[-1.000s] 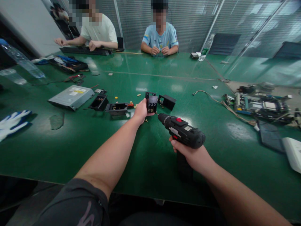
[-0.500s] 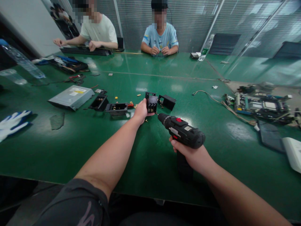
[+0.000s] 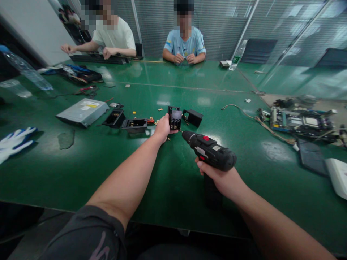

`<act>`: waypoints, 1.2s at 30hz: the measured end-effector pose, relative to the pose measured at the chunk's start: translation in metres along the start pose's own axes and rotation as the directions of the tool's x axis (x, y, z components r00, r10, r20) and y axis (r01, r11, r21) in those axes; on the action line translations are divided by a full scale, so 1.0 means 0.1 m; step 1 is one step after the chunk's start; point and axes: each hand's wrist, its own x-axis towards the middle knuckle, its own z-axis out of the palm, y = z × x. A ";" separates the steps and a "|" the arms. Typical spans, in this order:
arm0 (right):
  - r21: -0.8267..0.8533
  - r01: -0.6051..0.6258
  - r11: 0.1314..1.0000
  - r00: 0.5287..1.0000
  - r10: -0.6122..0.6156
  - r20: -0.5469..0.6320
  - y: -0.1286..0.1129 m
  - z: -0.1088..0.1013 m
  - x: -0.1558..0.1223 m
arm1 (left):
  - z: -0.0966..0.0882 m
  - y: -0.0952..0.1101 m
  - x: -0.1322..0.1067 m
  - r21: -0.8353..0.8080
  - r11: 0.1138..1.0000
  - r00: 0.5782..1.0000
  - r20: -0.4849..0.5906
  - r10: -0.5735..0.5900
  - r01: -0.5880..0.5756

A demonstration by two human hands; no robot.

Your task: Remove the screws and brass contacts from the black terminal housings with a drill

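A broad green laminate table (image 3: pixel 54 177) with a glossy, glare-streaked surface fills the view, backed by a glass partition (image 3: pixel 287 32) with slatted blinds. Two seated people face the table from the far side: one in a pale blue T-shirt (image 3: pixel 184 45) with hands together at the edge, and one in a white T-shirt (image 3: pixel 115 34) with both arms on a long black keyboard (image 3: pixel 96 59).

To the right lie a bare green circuit board (image 3: pixel 302 122) and a thin beige cable (image 3: pixel 260 122). To the left sit a flat silver metal disc drive (image 3: pixel 82 112), a pair of white-and-blue work gloves (image 3: pixel 15 142), and a clear plastic bottle (image 3: pixel 24 68).

The right hand (image 3: pixel 219 178) reaches forward from a bare forearm, fingers closed firmly around the grip of a black cordless drill (image 3: pixel 210 151) with a red button on top. Its ribbed chuck points left, just beside the left hand (image 3: pixel 163 128).

That hand's fingers curl around a boxy black plastic housing (image 3: pixel 175 119), holding it upright above the table, with brass contacts showing in its face. Two similar open black housings (image 3: pixel 134 125) lie nearby, with tiny brass screws (image 3: pixel 168 138) scattered around them.
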 end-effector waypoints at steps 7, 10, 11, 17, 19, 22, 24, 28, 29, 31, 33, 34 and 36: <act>-0.024 0.008 1.000 1.000 -0.008 -0.010 0.00 0.00 0.00 | 0.00 0.01 -0.02 -0.027 1.000 1.000 0.002 -0.009 0.009; -0.027 0.012 1.000 1.000 -0.012 -0.021 0.01 0.00 0.00 | 0.00 0.01 -0.02 -0.028 1.000 1.000 -0.003 -0.012 0.012; -0.023 0.011 1.000 1.000 -0.012 -0.019 0.01 0.00 0.00 | 0.01 0.01 -0.02 -0.028 0.999 1.000 -0.008 -0.015 0.015; -0.011 -0.005 1.000 1.000 0.005 -0.009 0.00 0.00 0.00 | 0.01 0.02 -0.01 -0.016 1.000 1.000 -0.001 -0.011 0.011; -0.030 -0.003 1.000 1.000 0.003 -0.012 -0.01 0.00 0.00 | 0.00 0.01 0.00 -0.018 1.000 1.000 0.000 -0.009 0.009; -0.037 0.000 0.999 1.000 0.000 -0.006 -0.02 0.00 0.00 | 0.00 0.00 0.01 -0.028 1.000 1.000 -0.005 -0.010 0.010; -0.020 0.002 1.000 1.000 -0.003 -0.007 -0.01 0.00 0.00 | 0.00 -0.01 0.01 -0.031 0.999 1.000 -0.013 -0.019 0.018; 0.002 0.009 1.000 1.000 -0.009 -0.004 0.01 0.00 0.00 | 0.01 0.01 0.00 -0.009 1.000 1.000 -0.010 -0.020 0.020; 0.001 0.010 1.000 1.000 -0.010 0.000 0.01 0.00 0.00 | 0.01 0.01 -0.01 0.001 1.000 1.000 -0.005 -0.016 0.016; 0.001 0.008 1.000 1.000 -0.008 0.003 0.01 0.00 0.00 | 0.01 0.01 -0.01 0.018 1.000 1.000 0.005 -0.010 0.010; 0.003 -0.002 1.000 1.000 0.002 0.005 0.01 0.00 0.00 | 0.01 0.02 -0.01 0.024 1.000 1.000 0.009 -0.007 0.007; 0.005 -0.009 1.000 1.000 0.008 0.005 0.01 0.00 0.00 | 0.01 0.02 -0.01 0.023 1.000 1.000 0.008 -0.005 0.005; 0.016 -0.018 1.000 1.000 0.017 0.010 0.01 0.00 0.00 | 0.01 0.02 -0.02 0.016 1.000 1.000 0.005 -0.003 0.003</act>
